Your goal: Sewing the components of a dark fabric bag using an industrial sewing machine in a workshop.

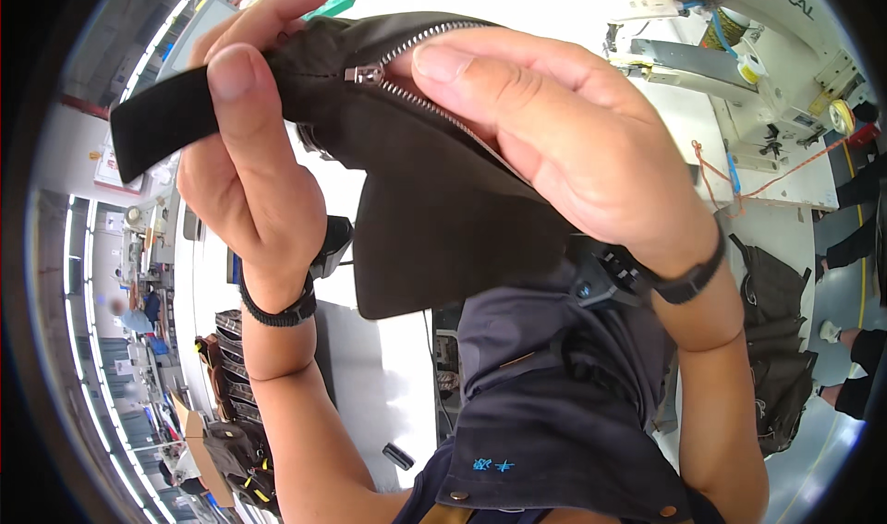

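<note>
- The dark cloth piece (462, 228) is in the air, between the two hands and above the white table (386, 367); its wide flap hangs below the grip.
- The left hand (254, 159) is closed on the black strip (162, 122) at the left end of this piece: the thumb presses from the front, other fingers are behind, and the free end of the strip sticks out leftward.
- The right hand (587, 145) is at the zipper (432, 106), with its thumb in the gap between the two tooth rows. Its fingertips are partly hidden, so I cannot tell how tightly they close on the cloth.
- The metal slider (363, 75) is between the hands, just left of the right thumb; the rows spread apart to the right of it.
- Below the cloth is the dark apron (554, 367) of the person.
- At the upper right stands a sewing machine (785, 48), with an orange cord (790, 184) near it.
- More dark bags (776, 339) are at the right side.
</note>
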A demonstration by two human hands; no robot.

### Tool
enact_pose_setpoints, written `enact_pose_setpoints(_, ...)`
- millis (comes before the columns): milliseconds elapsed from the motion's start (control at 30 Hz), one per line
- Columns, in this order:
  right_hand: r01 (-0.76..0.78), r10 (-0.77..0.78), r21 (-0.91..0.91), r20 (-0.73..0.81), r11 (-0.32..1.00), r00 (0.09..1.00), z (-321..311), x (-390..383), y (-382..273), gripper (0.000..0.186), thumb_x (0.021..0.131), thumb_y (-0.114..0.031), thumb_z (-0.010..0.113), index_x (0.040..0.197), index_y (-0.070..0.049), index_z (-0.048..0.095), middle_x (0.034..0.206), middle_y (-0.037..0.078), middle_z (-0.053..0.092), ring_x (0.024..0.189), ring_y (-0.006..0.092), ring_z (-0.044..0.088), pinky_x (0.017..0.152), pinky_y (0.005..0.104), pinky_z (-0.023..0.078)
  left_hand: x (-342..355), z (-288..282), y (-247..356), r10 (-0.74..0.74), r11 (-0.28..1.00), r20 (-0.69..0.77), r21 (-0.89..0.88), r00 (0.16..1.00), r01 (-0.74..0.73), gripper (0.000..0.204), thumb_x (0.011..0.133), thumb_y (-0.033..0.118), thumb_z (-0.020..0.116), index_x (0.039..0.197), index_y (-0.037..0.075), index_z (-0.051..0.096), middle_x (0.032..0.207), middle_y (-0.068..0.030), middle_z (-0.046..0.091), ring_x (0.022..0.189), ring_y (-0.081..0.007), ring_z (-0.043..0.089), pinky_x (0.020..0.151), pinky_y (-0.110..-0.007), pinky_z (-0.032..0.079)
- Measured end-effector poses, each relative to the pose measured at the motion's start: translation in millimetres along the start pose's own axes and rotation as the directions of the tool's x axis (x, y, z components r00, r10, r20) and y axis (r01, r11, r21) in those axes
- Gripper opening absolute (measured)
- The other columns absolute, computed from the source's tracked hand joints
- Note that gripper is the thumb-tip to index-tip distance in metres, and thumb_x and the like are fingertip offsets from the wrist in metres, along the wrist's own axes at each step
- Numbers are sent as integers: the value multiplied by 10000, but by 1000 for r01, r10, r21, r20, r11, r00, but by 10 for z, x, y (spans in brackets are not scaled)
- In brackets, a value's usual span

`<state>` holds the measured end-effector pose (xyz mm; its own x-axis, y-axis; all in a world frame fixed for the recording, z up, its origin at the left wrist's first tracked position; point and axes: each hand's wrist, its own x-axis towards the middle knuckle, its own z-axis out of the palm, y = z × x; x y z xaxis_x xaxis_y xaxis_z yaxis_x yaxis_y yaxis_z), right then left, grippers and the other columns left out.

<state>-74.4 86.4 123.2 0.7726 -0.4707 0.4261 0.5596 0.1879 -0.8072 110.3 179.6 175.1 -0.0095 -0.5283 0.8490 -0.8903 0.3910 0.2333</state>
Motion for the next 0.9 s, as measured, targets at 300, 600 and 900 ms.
enact_pose_setpoints(300,-259,335,388,-140,885,932,-239,-14,401,317,1043,-200,589,1247,35,652,1240,107,680,1153,188,615,1053,332,474,-347,355,-394,-428,825,328,-237,842,512,468,1126,391,449,1146,21,734,718,61,600,645,-13,460,556,-214,340)
enact_pose_setpoints(600,-245,428,536,-248,808,869,-135,-129,432,285,1027,-201,630,1168,41,686,1105,104,720,1015,161,657,921,311,533,-380,274,-382,-379,678,519,-408,766,612,354,1086,317,571,1245,35,715,880,17,688,743,-44,593,638,-218,493)
enact_pose_setpoints(900,-196,317,412,-250,890,915,-85,-363,522,257,1026,-208,657,1153,5,723,1102,80,733,1010,140,668,936,295,523,-439,182,-153,-512,508,570,-403,643,762,199,1012,181,660,1110,8,663,985,-17,671,870,-70,639,711,-237,554)
